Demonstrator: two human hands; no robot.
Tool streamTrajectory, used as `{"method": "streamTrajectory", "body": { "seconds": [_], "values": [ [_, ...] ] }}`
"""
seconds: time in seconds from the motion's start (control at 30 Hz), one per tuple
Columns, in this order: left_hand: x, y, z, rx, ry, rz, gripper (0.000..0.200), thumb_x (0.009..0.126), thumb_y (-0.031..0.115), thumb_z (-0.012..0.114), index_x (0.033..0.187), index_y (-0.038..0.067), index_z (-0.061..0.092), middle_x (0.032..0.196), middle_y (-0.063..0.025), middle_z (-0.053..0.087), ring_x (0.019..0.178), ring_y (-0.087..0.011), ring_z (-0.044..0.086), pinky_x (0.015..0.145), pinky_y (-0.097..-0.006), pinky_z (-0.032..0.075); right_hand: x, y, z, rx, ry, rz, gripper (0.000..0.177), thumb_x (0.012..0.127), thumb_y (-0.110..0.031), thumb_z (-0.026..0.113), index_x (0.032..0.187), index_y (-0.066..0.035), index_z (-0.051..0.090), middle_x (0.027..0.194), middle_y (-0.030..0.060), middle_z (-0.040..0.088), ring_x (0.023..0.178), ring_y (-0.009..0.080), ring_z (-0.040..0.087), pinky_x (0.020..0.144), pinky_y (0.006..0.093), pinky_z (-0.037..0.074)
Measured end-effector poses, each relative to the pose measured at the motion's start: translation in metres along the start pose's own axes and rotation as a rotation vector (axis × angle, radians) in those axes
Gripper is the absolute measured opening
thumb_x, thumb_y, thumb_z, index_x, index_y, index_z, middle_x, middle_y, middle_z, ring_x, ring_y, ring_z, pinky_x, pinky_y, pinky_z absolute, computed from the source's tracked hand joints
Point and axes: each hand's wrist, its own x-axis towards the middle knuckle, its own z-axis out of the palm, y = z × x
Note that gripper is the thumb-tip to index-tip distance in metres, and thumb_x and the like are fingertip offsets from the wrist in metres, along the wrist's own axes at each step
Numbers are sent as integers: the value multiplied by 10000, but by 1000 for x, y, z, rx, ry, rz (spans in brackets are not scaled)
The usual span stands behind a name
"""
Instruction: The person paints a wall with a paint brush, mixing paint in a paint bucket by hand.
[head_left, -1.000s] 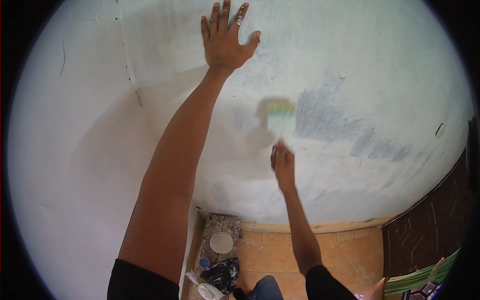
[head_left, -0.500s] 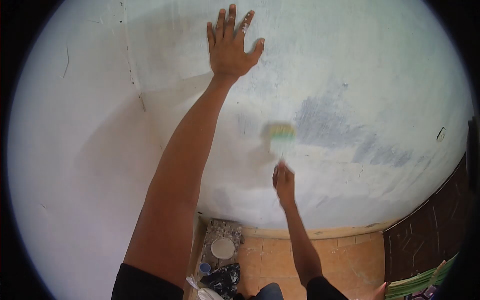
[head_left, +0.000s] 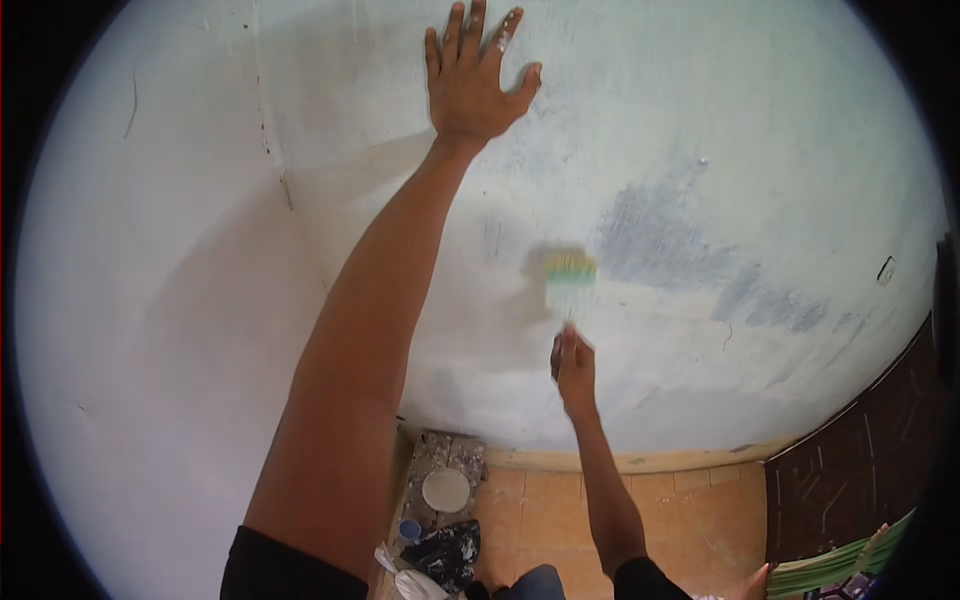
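Observation:
My left hand (head_left: 474,92) lies flat against the upper wall with its fingers spread, and white paint marks one finger. Lower and to the right, my right hand (head_left: 573,368) is closed round the handle of a wide paintbrush (head_left: 570,285). The brush points upward, with a green band and yellowish bristles at or very near the wall; slight motion blur hides the exact contact. Around it the wall (head_left: 660,345) is whitish. Grey-blue patches (head_left: 655,235) show to the right of the brush.
Below stands a paint-spattered bench (head_left: 428,460) with a round whitish lid or dish (head_left: 446,491). A blue cup (head_left: 410,530) and a black paint-stained plastic bag (head_left: 445,553) are nearby. Orange tiles (head_left: 540,510) cover the floor. A dark door (head_left: 840,460) and green cloth (head_left: 840,570) are at right.
The view has shifted a little, so both hands appear slightly to the right. My left hand stays spread on the wall, and the brush remains in my right hand at nearly the same spot.

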Motion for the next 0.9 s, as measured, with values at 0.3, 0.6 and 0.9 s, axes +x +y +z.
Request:
{"method": "streamTrajectory", "body": {
  "seconds": [0.3, 0.6, 0.9],
  "values": [
    [-2, -1, 1, -9, -4, 4, 694, 841, 374, 643, 1461, 149, 425, 1565, -176, 276, 1451, -369, 225, 1162, -577, 169, 77, -55, 8, -22, 19, -179, 504, 1022, -530, 388, 715, -133, 427, 541, -73, 329, 450, 19, 278, 409, 209, 232],
    [-3, 0, 1, -14, 3, -2, 682, 838, 365, 647, 1452, 150, 439, 1556, -179, 298, 1447, -366, 242, 1161, -578, 171, 18, -24, 19, -48, -67, -63, 462, 1040, -466, 394, 720, -135, 435, 540, -79, 313, 436, 17, 279, 396, 206, 235],
    [-1, 3, -1, -23, -6, -14, 688, 828, 349, 656, 1451, 154, 439, 1555, -176, 297, 1444, -369, 246, 1159, -578, 183, 61, 12, 4, -175, 26, -256, 391, 1032, -403, 424, 807, -93, 505, 582, -68, 369, 475, 31, 336, 431, 222, 285]
  ]
}}
